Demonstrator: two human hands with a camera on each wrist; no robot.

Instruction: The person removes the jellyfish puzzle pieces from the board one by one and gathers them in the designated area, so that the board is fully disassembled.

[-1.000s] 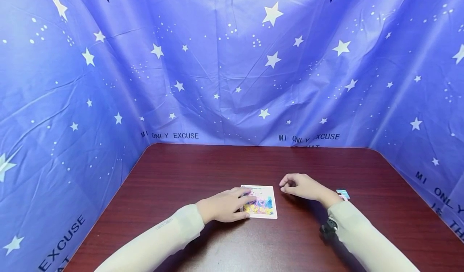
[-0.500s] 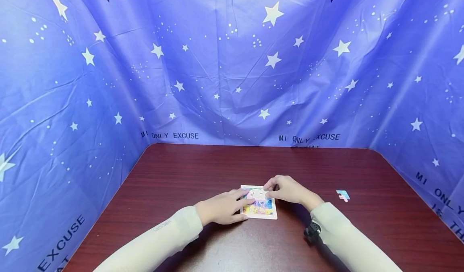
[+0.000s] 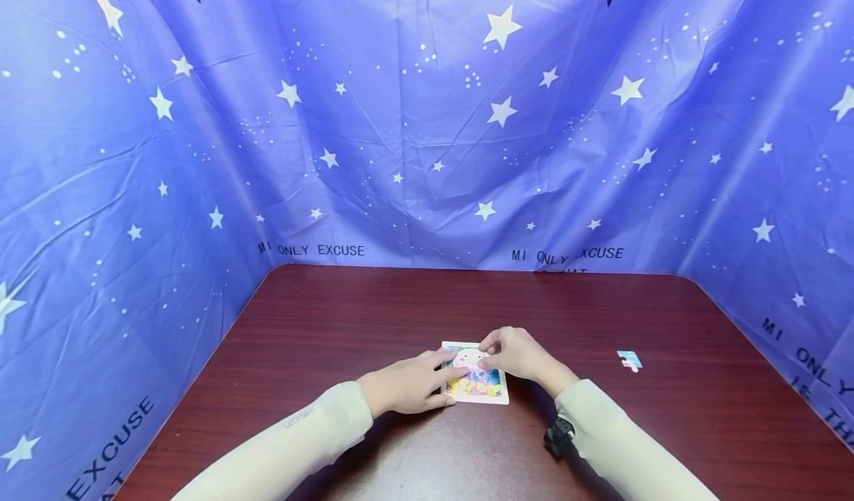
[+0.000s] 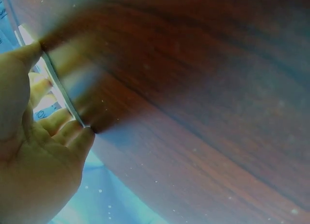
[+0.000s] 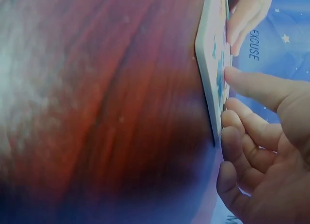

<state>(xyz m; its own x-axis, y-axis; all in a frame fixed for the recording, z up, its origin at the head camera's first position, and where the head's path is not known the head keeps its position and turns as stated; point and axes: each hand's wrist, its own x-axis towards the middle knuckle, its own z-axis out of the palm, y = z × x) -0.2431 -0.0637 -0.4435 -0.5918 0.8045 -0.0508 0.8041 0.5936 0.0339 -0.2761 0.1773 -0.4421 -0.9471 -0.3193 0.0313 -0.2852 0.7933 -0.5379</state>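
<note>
A small square jigsaw puzzle (image 3: 477, 388) with a white frame lies flat on the table, showing a pale cartoon face over blue and yellow. My left hand (image 3: 414, 384) rests on its left side, fingers spread across the picture and frame edge. At the upper right of the puzzle is my right hand (image 3: 523, 354), its thumb and index finger pinching a puzzle piece (image 5: 227, 92) at the surface; the fingers mostly hide the piece. In the right wrist view the thumb (image 5: 254, 86) touches the picture, while the other fingers curl beside the frame's edge.
A loose blue, white and pink puzzle piece (image 3: 629, 361) lies to the right of the right hand on the dark red wooden table (image 3: 373, 301). Blue star-printed cloth (image 3: 414, 153) hangs around the back and sides. A black wrist device (image 3: 559, 437) sits at the right sleeve.
My right hand has moved left from beside the puzzle onto its upper right part, uncovering the loose piece at the right. The left hand stays nearly still.
</note>
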